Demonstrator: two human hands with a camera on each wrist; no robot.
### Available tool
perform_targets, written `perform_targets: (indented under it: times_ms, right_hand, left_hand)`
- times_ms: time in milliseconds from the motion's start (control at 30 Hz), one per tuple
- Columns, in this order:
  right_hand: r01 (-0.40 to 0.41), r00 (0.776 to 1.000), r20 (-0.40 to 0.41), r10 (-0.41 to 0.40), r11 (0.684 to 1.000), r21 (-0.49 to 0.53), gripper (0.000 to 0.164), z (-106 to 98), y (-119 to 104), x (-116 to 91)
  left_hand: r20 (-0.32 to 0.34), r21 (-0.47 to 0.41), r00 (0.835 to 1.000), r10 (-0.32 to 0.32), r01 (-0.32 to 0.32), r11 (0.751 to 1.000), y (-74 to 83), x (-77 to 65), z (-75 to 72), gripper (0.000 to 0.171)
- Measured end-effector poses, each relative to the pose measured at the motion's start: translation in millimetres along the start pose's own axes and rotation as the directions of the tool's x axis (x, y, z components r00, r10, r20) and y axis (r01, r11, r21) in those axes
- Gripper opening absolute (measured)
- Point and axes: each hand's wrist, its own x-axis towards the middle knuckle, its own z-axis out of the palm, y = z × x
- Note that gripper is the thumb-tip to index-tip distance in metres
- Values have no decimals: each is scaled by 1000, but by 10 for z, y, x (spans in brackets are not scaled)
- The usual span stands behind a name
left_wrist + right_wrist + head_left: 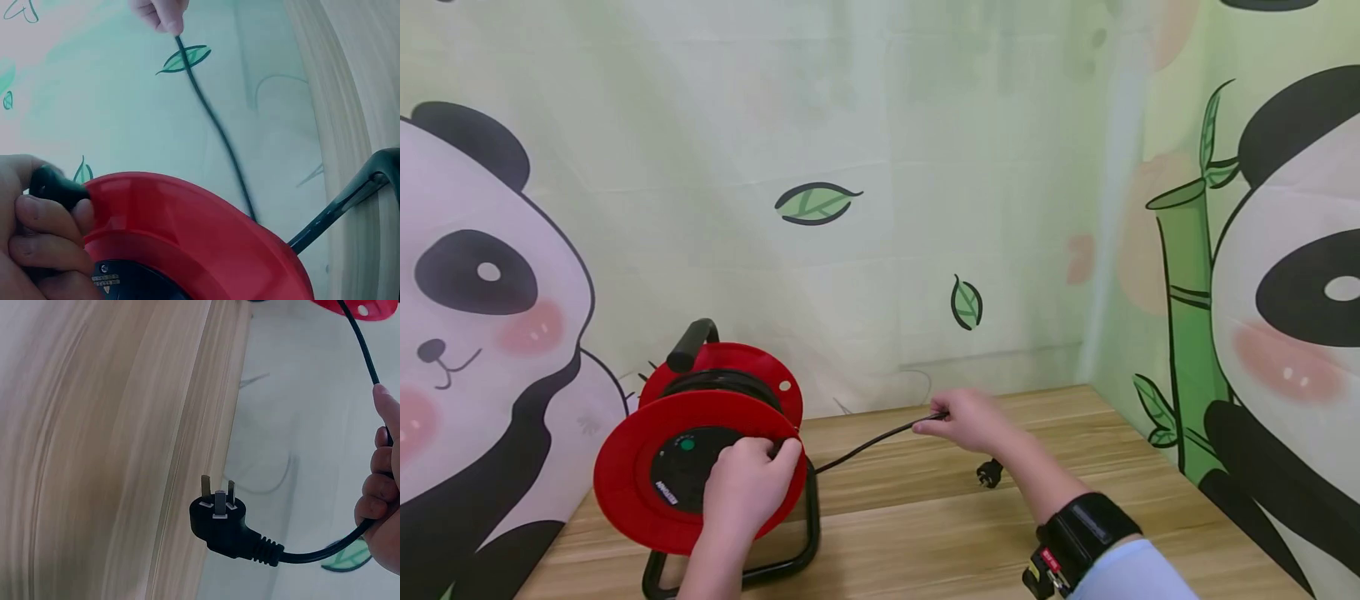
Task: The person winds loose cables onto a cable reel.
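Note:
A red cable reel point(625, 492) with a black centre stands on its black tube frame at the left of the table. My left hand point(748, 483) grips a black crank knob point(59, 187) at the reel's front disc, fingers curled round it. From the reel a black cable point(872, 439) runs up to my right hand point(966, 421), which holds it between curled fingers and thumb. Past that hand the cable's short end hangs with a black three-pin plug point(219, 519), its metal pins showing in the right wrist view. More black cable point(730, 385) lies wound between the red discs.
The wooden table point(910, 533) carries the reel. Behind it hangs a pale green cloth point(925, 167) printed with leaves and pandas. The reel's black carrying handle point(692, 343) sticks up at the back. A black strap with a small device point(1075, 542) sits on the right wrist.

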Motion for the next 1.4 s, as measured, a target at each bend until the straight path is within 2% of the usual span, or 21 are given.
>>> perform_targets:
  times_ms: [200, 400, 667, 800, 1000, 1400]
  right_hand:
    - [68, 998, 11, -68, 998, -11, 41, 114, -187, 63]
    - [97, 995, 27, -97, 995, -2, 40, 256, -327, 104]
    - [131, 990, 48, -131, 991, -11, 36, 430, -442, 128]
    - [142, 988, 56, -141, 990, -17, 37, 475, -505, 131]
    - [156, 987, 49, -153, 987, -41, 37, 529, -531, 133]
    - [141, 987, 76, -142, 990, 15, 30, 447, -424, 97]
  left_hand:
    - [167, 68, 985, -49, 38, 997, -65, -1, 52, 45]
    - [262, 151, 963, -60, 20, 988, -185, 7, 90, 46]
    - [390, 237, 915, -103, 9, 971, -297, 1, 65, 36]
    - [419, 272, 901, -110, -8, 962, -386, 24, 77, 30]
    - [442, 270, 887, -131, 8, 963, -453, 38, 88, 27]
    - [444, 253, 887, -124, 9, 967, -461, 41, 79, 27]
